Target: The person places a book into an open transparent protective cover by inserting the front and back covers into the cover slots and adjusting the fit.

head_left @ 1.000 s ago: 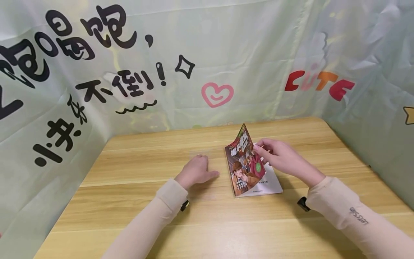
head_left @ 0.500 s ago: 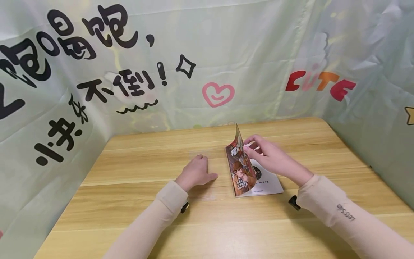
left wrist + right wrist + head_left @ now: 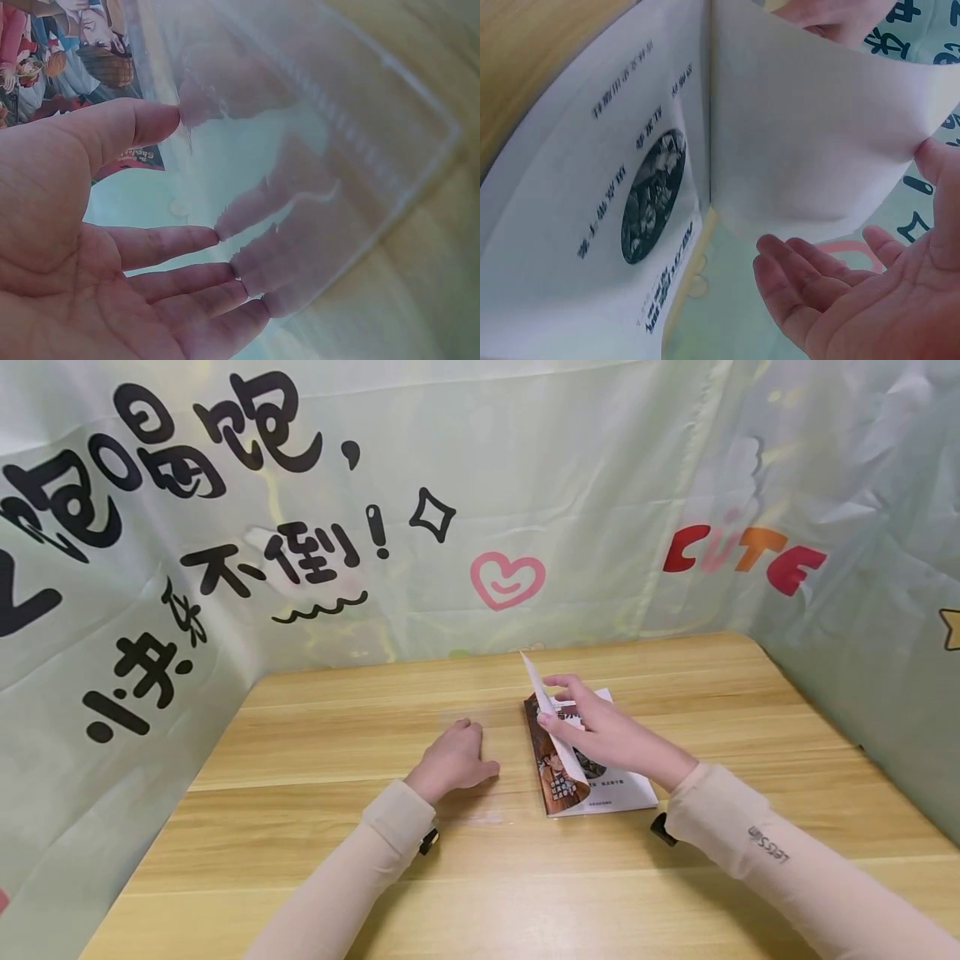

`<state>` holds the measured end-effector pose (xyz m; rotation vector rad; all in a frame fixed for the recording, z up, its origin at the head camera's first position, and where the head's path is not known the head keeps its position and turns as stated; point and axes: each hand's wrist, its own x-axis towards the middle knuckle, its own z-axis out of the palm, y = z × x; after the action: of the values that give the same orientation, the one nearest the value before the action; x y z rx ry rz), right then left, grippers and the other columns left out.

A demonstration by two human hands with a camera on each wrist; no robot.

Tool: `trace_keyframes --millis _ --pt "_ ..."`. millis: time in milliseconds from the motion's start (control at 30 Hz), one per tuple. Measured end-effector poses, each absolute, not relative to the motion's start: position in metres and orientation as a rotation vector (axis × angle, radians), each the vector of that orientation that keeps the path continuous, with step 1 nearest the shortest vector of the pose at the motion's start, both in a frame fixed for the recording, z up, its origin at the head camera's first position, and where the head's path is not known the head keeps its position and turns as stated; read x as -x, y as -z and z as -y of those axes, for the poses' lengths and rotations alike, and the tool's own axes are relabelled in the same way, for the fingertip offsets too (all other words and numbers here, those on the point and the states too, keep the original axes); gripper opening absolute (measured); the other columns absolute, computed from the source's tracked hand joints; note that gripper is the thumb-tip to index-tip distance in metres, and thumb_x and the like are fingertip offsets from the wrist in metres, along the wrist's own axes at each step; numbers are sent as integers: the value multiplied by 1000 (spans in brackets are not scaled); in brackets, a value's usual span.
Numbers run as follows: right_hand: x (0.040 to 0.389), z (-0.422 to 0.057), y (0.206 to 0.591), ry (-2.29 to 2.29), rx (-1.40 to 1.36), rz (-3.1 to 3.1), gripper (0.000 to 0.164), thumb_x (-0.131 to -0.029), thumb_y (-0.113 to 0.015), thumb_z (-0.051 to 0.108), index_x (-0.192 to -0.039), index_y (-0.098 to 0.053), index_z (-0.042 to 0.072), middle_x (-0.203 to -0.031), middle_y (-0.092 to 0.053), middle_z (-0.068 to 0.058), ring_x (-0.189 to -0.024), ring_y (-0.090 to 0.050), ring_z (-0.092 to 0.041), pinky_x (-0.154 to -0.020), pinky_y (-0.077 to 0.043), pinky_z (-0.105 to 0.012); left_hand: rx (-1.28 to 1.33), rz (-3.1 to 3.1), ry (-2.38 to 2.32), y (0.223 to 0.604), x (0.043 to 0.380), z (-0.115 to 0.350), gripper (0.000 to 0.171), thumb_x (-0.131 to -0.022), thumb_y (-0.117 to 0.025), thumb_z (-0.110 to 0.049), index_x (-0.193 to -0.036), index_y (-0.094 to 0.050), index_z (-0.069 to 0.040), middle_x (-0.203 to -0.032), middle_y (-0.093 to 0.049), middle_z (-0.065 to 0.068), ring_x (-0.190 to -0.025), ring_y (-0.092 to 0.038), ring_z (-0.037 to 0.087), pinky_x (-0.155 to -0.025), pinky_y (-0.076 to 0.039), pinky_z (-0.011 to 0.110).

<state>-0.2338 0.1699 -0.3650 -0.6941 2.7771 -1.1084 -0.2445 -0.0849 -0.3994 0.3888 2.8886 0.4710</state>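
A paperback book (image 3: 626, 789) lies on the wooden table with its illustrated front cover (image 3: 557, 752) raised and curling left, its white inner side showing. A printed title page (image 3: 592, 225) with a dark oval picture is exposed under it. My right hand (image 3: 607, 722) is at the raised cover; the thumb touches its free edge, while the fingers stay spread and relaxed beyond it. To the book's left, my left hand (image 3: 453, 760) rests with extended fingers on a clear plastic sheet (image 3: 360, 82), thumb pointing toward the book. In the left wrist view the fingertips reflect in the sheet.
The wooden table (image 3: 300, 827) has a printed cloth backdrop (image 3: 585, 485) behind it and at both sides. Black characters, a pink heart and the word CUTE are printed on the cloth.
My right hand has moved left, swinging the book's cover further over to the left and baring more of the title page. My left hand has stayed almost in place.
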Motion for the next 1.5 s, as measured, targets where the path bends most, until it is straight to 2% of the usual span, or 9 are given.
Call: trace_keyframes --millis 167,500,733,1000,1200,1500 --pt "236 -164 368 1119 710 -2765 70 -112 -53 49 -168 -27 16 -168 -38 -29 -156 -41 -46 -119 -41 -70 -377 -2892 -469 400 245 85 69 -95 -77 -34 -148 -56 5 -165 -47 24 -150 -51 39 -121 -48 53" --pt "239 -158 375 1056 728 -2778 76 -111 -52 52 -171 -22 17 -172 -32 -25 -156 -38 -47 -122 -36 -71 -463 -2877 -549 401 245 87 75 -97 -77 -27 -160 -45 -3 -163 -52 22 -158 -40 40 -129 -37 54" --pt "236 -153 383 1055 693 -2752 80 -110 -53 55 -172 -20 16 -172 -31 -27 -156 -39 -46 -123 -36 -69 -475 -2857 -567 404 242 89 72 -99 -74 -24 -160 -45 -3 -164 -50 23 -158 -40 42 -129 -37 55" --pt "235 -149 387 1011 573 -2756 85 -107 -54 62 -172 -19 20 -172 -27 -29 -156 -37 -50 -121 -34 -75 -529 -2863 -588 408 243 89 69 -100 -70 -19 -163 -44 -7 -165 -49 23 -158 -40 44 -127 -39 59" --pt "235 -146 393 973 532 -2745 85 -108 -53 62 -173 -18 19 -173 -20 -32 -156 -35 -54 -121 -33 -76 -546 -2829 -606 407 244 90 62 -105 -65 -17 -163 -45 -15 -167 -40 31 -157 -38 48 -122 -41 66" --pt "232 -142 399 887 520 -2759 82 -107 -50 65 -173 -21 25 -174 -9 -36 -158 -30 -57 -120 -35 -77 -526 -2826 -565 403 245 92 48 -108 -61 -19 -155 -55 -10 -168 -38 31 -156 -41 46 -125 -40 62"
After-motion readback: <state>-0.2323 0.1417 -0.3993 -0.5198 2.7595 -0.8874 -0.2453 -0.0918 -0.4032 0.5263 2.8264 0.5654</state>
